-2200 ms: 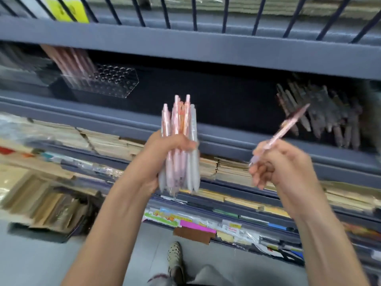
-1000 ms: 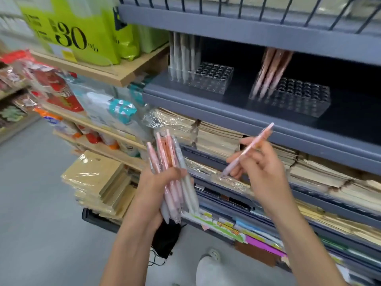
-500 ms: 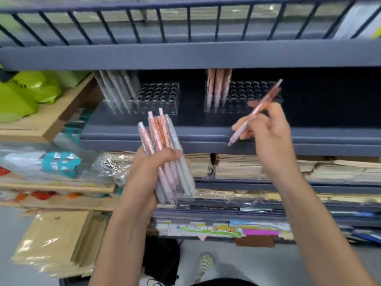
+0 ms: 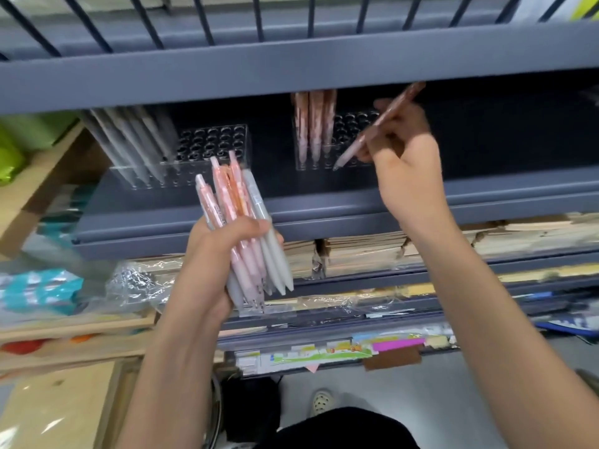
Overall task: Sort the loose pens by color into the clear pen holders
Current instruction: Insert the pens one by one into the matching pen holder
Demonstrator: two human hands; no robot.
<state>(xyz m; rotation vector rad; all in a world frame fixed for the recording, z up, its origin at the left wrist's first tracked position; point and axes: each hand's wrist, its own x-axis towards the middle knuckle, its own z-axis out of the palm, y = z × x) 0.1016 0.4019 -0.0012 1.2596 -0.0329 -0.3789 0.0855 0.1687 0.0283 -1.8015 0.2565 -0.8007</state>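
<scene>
My left hand [image 4: 220, 254] grips a bundle of pens [image 4: 240, 222], several pink and a couple grey, held upright below the shelf edge. My right hand [image 4: 402, 157] pinches a single pink pen [image 4: 372, 128], tip down, right at the front of the right clear pen holder [image 4: 343, 147], which holds three pink pens [image 4: 312, 124] at its left side. The left clear pen holder [image 4: 207, 147] holds several grey pens [image 4: 129, 144] leaning left. Both holders stand on the dark grey shelf [image 4: 324, 202].
A grey shelf board with a wire rail [image 4: 291, 59] hangs low over the holders. Stacks of brown notebooks [image 4: 363, 251] fill the shelf below. Wooden shelves with packaged goods [image 4: 42, 290] stand at the left. My shoe [image 4: 321, 400] shows on the floor.
The view has closed in on the shelf. My right hand has moved the pink pen forward and down to the right holder. My left hand keeps its bundle.
</scene>
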